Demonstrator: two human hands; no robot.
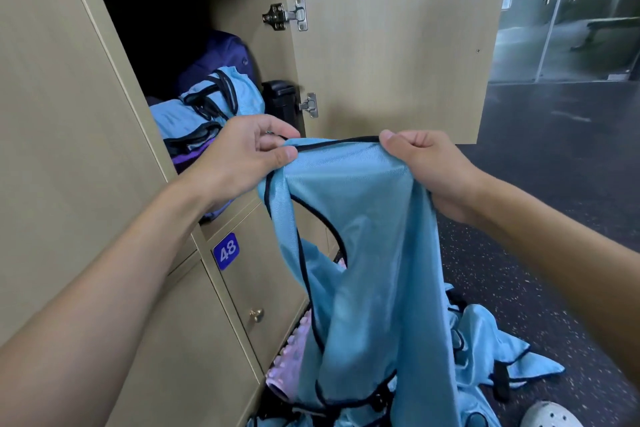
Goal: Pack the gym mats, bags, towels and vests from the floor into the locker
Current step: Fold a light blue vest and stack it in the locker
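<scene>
Head view: you are holding a light-blue vest (363, 253) up in front of the open locker (242, 3), just right of its opening. Your left hand (242, 152) pinches the vest's top edge between the thumb and curled fingers. Your right hand (426, 166) is clamped on the same edge further along, with the fabric bunched in its fist. Your hands are apart, and the black-trimmed edge runs taut between them.

The vest is thin, shiny mesh with narrow black piping along its openings. It hangs in long folds from your hands, and its lower end reaches the heap below.

Inside the compartment, more blue vests (214, 104) with the same black trim lie piled at the front on something purple. A dark purple bag (218, 59) stands behind them, and a black object (278, 100) sits against the right wall. The locker door (381, 45) stands swung open to the right.

Below, a closed door carries a blue plate reading 48 (225, 251) and a small brass knob (256, 314). On the dark speckled floor (536, 218), further blue vests (491, 350) lie crumpled at the locker's foot beside a pink knobbly mat (294, 354). A white perforated shoe (550, 414) shows at the bottom edge.
</scene>
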